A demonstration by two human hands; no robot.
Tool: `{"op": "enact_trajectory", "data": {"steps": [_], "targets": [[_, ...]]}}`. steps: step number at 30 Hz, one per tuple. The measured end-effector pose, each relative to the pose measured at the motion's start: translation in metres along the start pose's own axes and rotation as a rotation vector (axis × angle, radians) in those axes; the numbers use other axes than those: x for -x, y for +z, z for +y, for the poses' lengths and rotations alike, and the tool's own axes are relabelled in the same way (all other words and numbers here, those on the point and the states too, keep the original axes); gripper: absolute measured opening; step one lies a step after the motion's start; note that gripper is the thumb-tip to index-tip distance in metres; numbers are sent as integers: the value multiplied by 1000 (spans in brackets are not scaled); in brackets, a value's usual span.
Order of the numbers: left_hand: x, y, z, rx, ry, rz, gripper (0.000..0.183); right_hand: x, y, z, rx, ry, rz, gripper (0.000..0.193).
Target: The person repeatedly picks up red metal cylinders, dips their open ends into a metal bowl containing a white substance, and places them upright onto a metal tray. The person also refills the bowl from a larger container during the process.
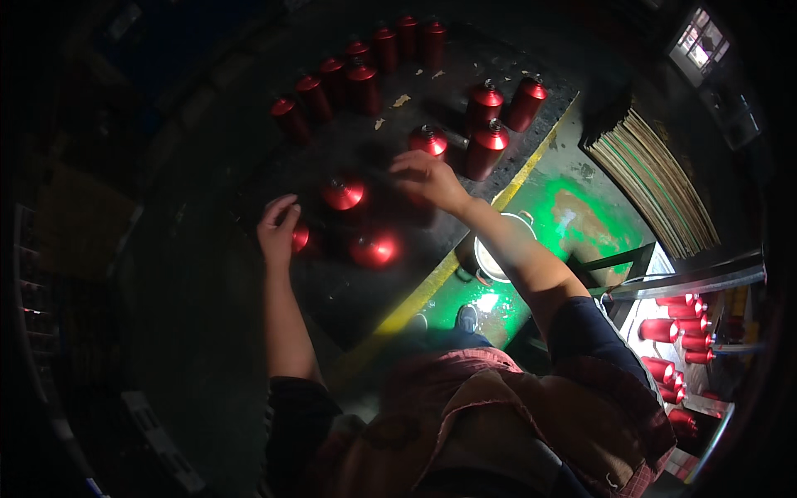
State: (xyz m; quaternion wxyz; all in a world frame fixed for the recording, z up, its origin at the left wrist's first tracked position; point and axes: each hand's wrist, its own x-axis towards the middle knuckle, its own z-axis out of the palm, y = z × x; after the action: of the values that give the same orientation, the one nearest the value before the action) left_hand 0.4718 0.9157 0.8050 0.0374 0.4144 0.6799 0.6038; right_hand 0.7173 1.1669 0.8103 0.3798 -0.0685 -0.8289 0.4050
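My left hand (278, 228) is at the left side of a dark table (390, 270), beside a red metal bottle (300, 239) that it partly hides. Its fingers are bent and apart from the thumb, with nothing seen in them. My right hand (430, 178) hovers over the middle of the table, fingers loosely stretched and apart. Just beyond it stands a red bottle (427, 139) with a narrow neck; another dim red shape lies in shadow under the wrist. Between my hands are two more red bottles, one farther (344, 194) and one nearer (374, 249), slightly blurred.
Several red bottles (363, 87) stand in a group at the table's far side, and a few more (486, 149) at its right. A yellow stripe (415, 299) runs along the near edge. On the green floor is a white pot (494, 249); stacked sheets (656, 183) and racked bottles (660, 330) are right.
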Motion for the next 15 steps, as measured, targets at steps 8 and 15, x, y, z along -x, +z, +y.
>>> {"op": "enact_trajectory", "data": {"steps": [8, 15], "targets": [[-5, 32, 34, 6, -211, -4, 44, 9, 4, -30, -134, 125, -458, 44], [-46, 78, 25, -140, -451, -446, 31, 10, 53, -44, -7, -110, -799, 38]]}}
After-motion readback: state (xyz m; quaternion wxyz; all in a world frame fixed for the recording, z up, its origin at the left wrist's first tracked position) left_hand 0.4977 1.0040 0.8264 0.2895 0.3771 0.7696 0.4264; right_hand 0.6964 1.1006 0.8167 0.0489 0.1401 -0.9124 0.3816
